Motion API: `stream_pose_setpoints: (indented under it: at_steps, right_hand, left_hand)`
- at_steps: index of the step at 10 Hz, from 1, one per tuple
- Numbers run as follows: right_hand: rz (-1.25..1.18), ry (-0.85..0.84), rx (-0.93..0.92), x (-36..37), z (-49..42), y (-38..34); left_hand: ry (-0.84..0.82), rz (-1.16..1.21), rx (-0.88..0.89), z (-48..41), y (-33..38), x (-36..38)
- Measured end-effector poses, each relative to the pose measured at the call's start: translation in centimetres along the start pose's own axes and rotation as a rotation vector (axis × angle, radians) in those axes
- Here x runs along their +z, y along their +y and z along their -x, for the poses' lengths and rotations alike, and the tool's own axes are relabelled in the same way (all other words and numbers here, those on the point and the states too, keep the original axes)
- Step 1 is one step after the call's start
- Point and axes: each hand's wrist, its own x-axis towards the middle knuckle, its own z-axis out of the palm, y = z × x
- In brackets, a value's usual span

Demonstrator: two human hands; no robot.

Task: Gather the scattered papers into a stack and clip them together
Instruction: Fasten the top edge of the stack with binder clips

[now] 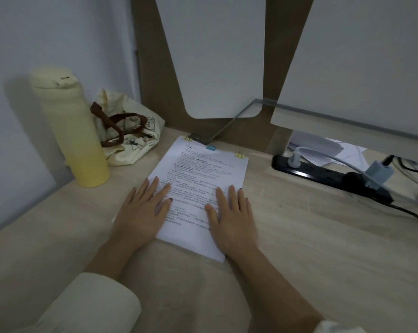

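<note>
Squarely on the pale wooden bench [323,248] lies the stack of white printed papers [198,174], turned slightly askew. Its far edge carries three small clips: a yellow binder clip [188,138] at the left corner, a blue binder clip [210,148] near the middle and a second yellow clip [239,154] at the right corner. The left hand [140,212] and the right hand [234,219] press flat on the stack's near half, each grip wide, fingers straight, holding nothing. A tall pale-yellow flask [73,131] and a cream bear-print cloth bag [128,135] (brown handles) sit to the left; a black power strip [323,175] lies to the right.
</note>
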Motion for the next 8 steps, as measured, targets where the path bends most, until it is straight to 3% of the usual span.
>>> stream_pose_setpoints:
  at_steps: [8]
  right_hand:
    - [-0.002, -0.008, 0.015, -0.1, 1.9, -0.1]
  left_hand:
    - [0.053, -0.013, 0.016, 1.9, -0.1, 0.2]
